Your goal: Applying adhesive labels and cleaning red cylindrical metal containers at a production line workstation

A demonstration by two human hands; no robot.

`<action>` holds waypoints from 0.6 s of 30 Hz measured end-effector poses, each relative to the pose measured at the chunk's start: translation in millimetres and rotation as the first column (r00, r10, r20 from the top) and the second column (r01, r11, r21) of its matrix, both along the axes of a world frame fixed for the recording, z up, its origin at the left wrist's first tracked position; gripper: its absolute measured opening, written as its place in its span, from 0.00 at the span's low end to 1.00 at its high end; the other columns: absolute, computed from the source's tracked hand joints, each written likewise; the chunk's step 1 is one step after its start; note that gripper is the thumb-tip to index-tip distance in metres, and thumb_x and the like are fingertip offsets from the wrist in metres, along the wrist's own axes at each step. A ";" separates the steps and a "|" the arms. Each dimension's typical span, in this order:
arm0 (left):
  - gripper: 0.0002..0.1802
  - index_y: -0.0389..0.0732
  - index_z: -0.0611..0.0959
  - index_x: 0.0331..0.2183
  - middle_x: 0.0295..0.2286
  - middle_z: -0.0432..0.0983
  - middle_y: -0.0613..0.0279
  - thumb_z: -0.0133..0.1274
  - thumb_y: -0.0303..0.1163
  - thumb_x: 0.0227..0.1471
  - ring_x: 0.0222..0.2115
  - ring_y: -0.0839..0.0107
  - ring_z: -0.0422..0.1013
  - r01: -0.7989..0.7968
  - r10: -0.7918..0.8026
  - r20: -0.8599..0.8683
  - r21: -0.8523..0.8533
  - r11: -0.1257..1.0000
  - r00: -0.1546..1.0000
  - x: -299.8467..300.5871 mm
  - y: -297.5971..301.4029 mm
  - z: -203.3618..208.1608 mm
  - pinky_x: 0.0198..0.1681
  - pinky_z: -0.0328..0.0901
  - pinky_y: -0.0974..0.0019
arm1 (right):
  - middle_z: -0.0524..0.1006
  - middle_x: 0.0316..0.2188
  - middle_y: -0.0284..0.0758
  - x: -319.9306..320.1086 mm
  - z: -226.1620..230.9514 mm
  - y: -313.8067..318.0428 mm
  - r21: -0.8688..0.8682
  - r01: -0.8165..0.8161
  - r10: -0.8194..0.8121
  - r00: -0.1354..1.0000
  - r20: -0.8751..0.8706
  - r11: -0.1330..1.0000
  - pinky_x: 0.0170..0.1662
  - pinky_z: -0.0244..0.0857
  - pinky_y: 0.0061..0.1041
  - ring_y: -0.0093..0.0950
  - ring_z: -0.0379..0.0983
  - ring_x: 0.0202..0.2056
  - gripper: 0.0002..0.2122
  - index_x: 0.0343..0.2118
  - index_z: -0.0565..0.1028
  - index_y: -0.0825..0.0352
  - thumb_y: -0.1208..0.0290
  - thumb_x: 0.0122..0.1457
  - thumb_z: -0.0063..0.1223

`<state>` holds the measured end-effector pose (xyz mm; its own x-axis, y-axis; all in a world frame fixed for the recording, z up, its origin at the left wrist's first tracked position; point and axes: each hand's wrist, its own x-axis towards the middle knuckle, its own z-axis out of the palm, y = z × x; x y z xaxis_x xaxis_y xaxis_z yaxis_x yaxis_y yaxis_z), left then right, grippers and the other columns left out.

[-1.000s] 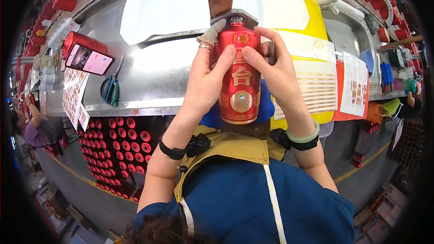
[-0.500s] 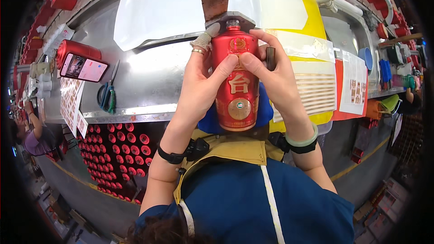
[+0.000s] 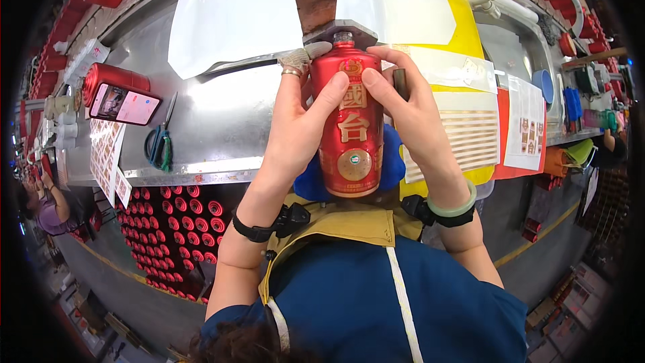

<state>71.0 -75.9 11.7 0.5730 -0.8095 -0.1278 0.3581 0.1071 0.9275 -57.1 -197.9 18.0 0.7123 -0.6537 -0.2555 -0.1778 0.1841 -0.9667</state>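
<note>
A red bottle [image 3: 350, 154] with gold characters and a round gold emblem lies tilted before me, its base toward me. Its bare neck sits at the notched edge of a grey metal bracket [image 3: 366, 32], and blue padding [image 3: 392, 161] shows behind its lower part. My left hand [image 3: 299, 111], a whitish fabric cover on its index finger, is closed around the bottle's left side, thumb on the front. From the right, my right hand [image 3: 408, 104] grips it too, thumb near the upper character. A short dark brown piece [image 3: 400, 84] shows by my right fingers; its kind is unclear.
On the metal bench [image 3: 208, 121] lie scissors [image 3: 159, 144], a phone [image 3: 125, 102] leaning on a red container, and sticker sheets [image 3: 106, 151]. Right are a yellow board [image 3: 470, 23] and striped gold strips [image 3: 463, 134]. Below left stand several rows of red round-ended items [image 3: 191, 222].
My thumbs have moved apart and off the upper gold character, which now shows. Bottle and hands have shifted only slightly.
</note>
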 end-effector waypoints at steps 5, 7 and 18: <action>0.25 0.35 0.68 0.63 0.57 0.70 0.55 0.50 0.34 0.70 0.57 0.69 0.69 0.011 -0.011 0.016 -0.015 1.000 1.000 -0.7 1.6 -2.7 0.62 0.64 0.63 | 0.78 0.40 0.39 -0.9 18.7 -14.9 -0.175 -0.084 0.068 0.993 -0.093 0.981 0.45 0.70 0.26 0.24 0.74 0.40 0.25 0.59 0.68 0.75 0.61 0.67 0.60; 0.26 0.36 0.66 0.65 0.58 0.69 0.56 0.44 0.37 0.73 0.57 0.71 0.68 -0.025 0.024 -0.071 -0.008 1.000 0.997 -1.3 4.4 -5.6 0.62 0.63 0.64 | 0.80 0.37 0.45 4.6 32.3 -18.3 -0.559 0.033 -0.010 0.999 0.044 0.829 0.45 0.71 0.30 0.33 0.79 0.40 0.17 0.56 0.69 0.73 0.74 0.67 0.53; 0.38 0.33 0.55 0.70 0.67 0.59 0.43 0.33 0.53 0.74 0.67 0.58 0.59 -0.036 0.033 0.027 0.091 0.995 0.999 -22.1 42.9 -0.6 0.69 0.55 0.55 | 0.79 0.31 0.27 38.6 56.5 -54.7 -0.975 0.040 0.326 0.945 -0.034 -0.220 0.40 0.67 0.30 0.29 0.74 0.37 0.10 0.37 0.80 0.58 0.72 0.49 0.57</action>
<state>48.9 -33.0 11.1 0.6045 -0.7747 -0.1855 0.3316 0.0330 0.9428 -18.5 -252.5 74.5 0.7296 0.1413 0.6691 0.1540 -0.9872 0.0406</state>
